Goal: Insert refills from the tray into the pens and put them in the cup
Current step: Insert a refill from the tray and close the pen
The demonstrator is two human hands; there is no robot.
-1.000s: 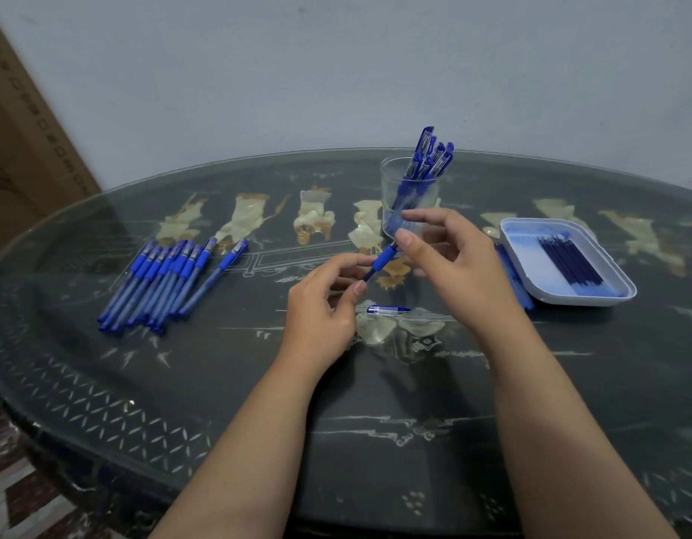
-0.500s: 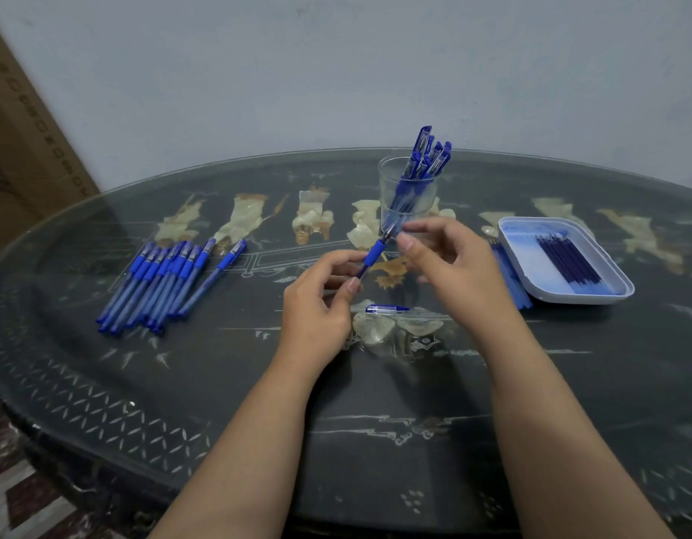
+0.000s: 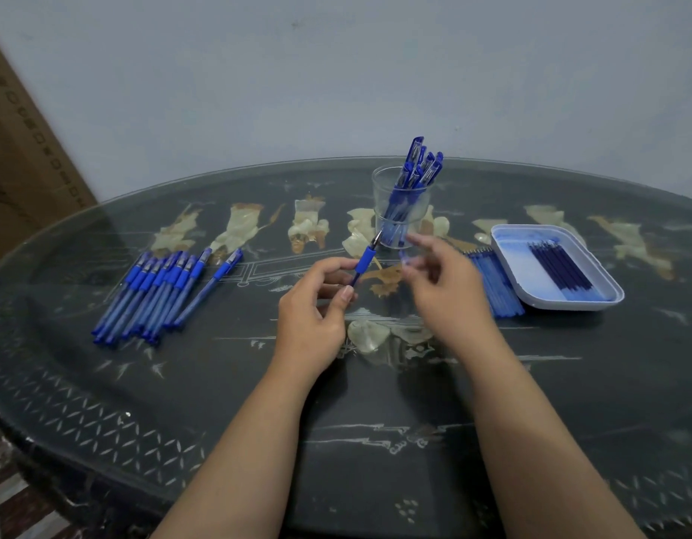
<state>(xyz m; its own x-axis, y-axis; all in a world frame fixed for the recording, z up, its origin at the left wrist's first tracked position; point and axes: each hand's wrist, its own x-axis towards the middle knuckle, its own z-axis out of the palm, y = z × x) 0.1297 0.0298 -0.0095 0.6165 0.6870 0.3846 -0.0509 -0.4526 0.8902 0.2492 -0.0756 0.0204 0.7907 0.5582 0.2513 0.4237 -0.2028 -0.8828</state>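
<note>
My left hand (image 3: 313, 317) pinches the pen (image 3: 363, 260) by its barrel, tip up, above the counter (image 3: 103, 383); my right hand (image 3: 449, 289) hovers blurred beside it — what it holds I cannot tell. If I rush, the pen could slip, or knock the crowded cup (image 3: 380, 204) just beyond — toppling it.
</note>
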